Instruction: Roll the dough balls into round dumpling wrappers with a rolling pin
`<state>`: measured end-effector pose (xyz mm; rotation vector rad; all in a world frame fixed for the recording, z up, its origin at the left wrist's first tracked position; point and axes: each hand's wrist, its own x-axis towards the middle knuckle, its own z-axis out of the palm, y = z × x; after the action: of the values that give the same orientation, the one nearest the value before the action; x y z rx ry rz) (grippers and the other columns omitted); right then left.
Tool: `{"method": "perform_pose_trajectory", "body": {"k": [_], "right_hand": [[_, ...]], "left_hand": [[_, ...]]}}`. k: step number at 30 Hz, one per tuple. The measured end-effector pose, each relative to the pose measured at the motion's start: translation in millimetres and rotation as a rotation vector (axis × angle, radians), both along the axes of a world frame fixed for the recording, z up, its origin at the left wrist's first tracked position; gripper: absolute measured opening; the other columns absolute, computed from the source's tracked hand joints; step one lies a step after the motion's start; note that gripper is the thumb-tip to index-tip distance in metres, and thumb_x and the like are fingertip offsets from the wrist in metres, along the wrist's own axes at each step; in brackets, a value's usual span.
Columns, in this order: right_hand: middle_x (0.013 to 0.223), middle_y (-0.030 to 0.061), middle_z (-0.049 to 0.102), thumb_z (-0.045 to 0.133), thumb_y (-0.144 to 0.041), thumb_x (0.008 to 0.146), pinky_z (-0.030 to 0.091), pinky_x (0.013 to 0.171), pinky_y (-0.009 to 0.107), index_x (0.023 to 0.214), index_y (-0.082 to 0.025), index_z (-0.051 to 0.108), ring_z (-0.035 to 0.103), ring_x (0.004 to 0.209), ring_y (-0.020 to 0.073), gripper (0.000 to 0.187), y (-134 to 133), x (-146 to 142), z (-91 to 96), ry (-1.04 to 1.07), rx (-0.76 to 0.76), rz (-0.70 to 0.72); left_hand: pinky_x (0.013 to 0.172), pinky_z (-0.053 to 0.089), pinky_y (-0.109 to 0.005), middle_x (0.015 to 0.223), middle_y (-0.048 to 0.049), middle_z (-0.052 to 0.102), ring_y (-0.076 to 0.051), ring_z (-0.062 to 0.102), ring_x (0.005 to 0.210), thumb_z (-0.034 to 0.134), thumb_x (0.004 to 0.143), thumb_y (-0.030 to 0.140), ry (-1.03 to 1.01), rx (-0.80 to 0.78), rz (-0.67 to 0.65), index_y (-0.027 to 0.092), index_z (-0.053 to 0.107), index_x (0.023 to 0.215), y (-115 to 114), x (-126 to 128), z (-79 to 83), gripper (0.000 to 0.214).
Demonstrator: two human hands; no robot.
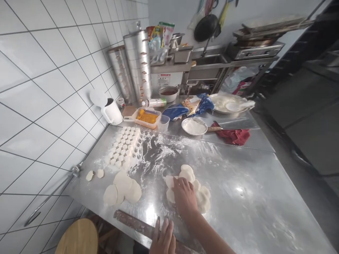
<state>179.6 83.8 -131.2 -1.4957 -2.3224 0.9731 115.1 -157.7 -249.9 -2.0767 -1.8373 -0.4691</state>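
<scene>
1. The right hand (185,194) reaches over a loose cluster of dough pieces (203,199) on the steel worktop (243,218), its fingers bent down onto them. Whether it pinches one or only rests there, I cannot tell; the fingertips are hidden.
2. The left hand (163,238) lies across the rolling pin (137,224) near the front edge, fingers side by side on top. The thumb is out of sight, so I cannot tell if it grips. The two hands are apart.
3. To the left lies a group of thin, overlapping dough rounds (122,187), with rows of small dough lumps (124,146) behind them on floury steel and two small scraps (90,175) off to the side.
4. The step in hand looks like sorting or picking among the pieces under the right hand, between strokes of the pin; that is a judgement.
5. Working on one piece would call for freeing it cleanly from its neighbours, since soft dough may cling or stretch, and for bare, flat steel beneath the pin.
</scene>
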Motion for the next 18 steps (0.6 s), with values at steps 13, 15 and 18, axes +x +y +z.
{"method": "perform_pose_trajectory", "body": {"k": [13, 15, 18], "right_hand": [[0.109, 0.0098, 0.076, 0.050, -0.015, 0.090, 0.049, 0.108, 0.040, 0.096, -0.023, 0.075, 0.068, 0.114, 0.0280, 0.028, -108, 56, -31.5, 0.106, -0.279, 0.131], [0.104, 0.0077, 0.077, 0.051, -0.017, 0.090, 0.052, 0.103, 0.036, 0.092, -0.024, 0.074, 0.070, 0.110, 0.0263, 0.024, -110, 65, -26.5, 0.099, -0.295, 0.105], [0.116, 0.0092, 0.075, 0.038, -0.020, 0.099, 0.055, 0.098, 0.035, 0.113, -0.025, 0.072, 0.070, 0.111, 0.0245, 0.037, -126, 78, -17.3, 0.068, -0.292, 0.004]], "left_hand": [[0.128, 0.033, -0.068, 0.172, -0.0222, 0.032, -0.044, 0.031, 0.160, 0.069, 0.085, 0.063, -0.115, -0.262, 0.086, 0.004, 0.030, 0.164, 27, 4, 36.5, 0.106], [0.130, 0.032, -0.061, 0.173, -0.0189, 0.031, -0.039, 0.029, 0.161, 0.072, 0.084, 0.055, -0.078, -0.143, 0.067, 0.006, 0.030, 0.165, 11, 7, 34.0, 0.103], [0.134, 0.023, -0.056, 0.173, -0.0154, 0.028, -0.030, 0.026, 0.163, 0.071, 0.086, 0.029, 0.046, 0.135, 0.052, 0.010, 0.024, 0.167, -7, 10, 25.9, 0.096]]}}
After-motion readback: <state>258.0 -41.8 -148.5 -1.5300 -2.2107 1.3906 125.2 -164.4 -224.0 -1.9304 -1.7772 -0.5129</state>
